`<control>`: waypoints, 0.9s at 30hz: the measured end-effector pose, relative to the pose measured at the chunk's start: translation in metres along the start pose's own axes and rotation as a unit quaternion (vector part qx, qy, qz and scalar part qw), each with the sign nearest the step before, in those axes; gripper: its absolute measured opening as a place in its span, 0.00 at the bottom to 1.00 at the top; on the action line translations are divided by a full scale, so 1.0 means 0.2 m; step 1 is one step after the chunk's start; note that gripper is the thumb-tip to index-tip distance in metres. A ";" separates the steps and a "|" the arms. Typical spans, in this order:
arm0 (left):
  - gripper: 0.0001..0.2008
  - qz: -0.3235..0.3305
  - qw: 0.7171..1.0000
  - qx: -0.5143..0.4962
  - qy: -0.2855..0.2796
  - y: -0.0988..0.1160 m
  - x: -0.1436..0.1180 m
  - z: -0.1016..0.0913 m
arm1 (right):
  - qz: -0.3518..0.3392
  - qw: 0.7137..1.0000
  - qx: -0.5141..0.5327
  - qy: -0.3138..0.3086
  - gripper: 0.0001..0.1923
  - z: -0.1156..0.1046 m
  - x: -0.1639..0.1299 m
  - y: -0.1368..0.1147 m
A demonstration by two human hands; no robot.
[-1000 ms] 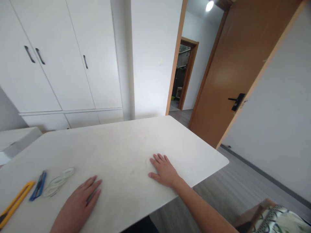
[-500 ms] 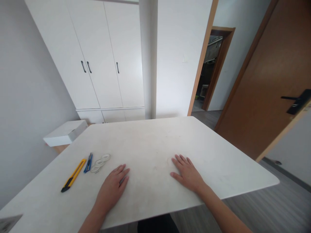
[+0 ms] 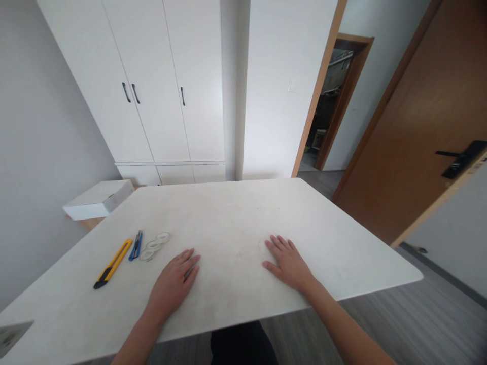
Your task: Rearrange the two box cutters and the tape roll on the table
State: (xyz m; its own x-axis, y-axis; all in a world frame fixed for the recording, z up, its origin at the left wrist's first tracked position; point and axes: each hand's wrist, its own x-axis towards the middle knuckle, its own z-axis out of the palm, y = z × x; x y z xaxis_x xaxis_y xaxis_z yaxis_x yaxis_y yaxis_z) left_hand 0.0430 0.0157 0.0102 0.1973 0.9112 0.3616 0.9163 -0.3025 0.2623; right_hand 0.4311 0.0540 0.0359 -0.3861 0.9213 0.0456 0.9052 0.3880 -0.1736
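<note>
Both palms rest flat on a white table (image 3: 224, 218). My left hand (image 3: 175, 280) lies with its fingers stretched out, holding nothing; beyond its fingers to the left are several white tape rolls (image 3: 153, 246), partly overlapping in a row. Beside the rolls is a small blue box cutter (image 3: 136, 246). Further left lies a larger yellow box cutter (image 3: 113, 264) with a black end, set at a slant. My right hand (image 3: 287, 261) is spread on the table's right half, with no object under or near its fingers.
A white box (image 3: 99, 198) stands past the table's far left corner. White cupboards (image 3: 171, 101) line the back wall. To the right, a brown door (image 3: 414, 116) stands open. A dark grey flat piece (image 3: 13, 337) shows at the near left table edge.
My hands stay flat in the same places on the table. The whole view has shifted slightly, so the table and tools appear a little higher and further left.
</note>
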 end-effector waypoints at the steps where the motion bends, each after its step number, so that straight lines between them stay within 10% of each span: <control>1: 0.20 0.001 1.000 -0.003 0.001 0.00 0.00 0.01 | 0.001 1.000 0.000 -0.003 0.41 0.00 0.00 0.00; 27: 0.20 0.012 1.000 0.013 0.000 0.01 0.00 -0.01 | -0.009 0.999 -0.040 0.013 0.41 0.03 0.01 0.02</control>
State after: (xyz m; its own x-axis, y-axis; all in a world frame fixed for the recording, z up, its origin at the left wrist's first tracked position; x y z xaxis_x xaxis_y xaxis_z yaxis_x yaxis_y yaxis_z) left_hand 0.0447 0.0143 0.0127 0.2197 0.9039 0.3669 0.9201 -0.3170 0.2300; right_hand 0.4319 0.0574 0.0300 -0.3982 0.9143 0.0741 0.9101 0.4039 -0.0928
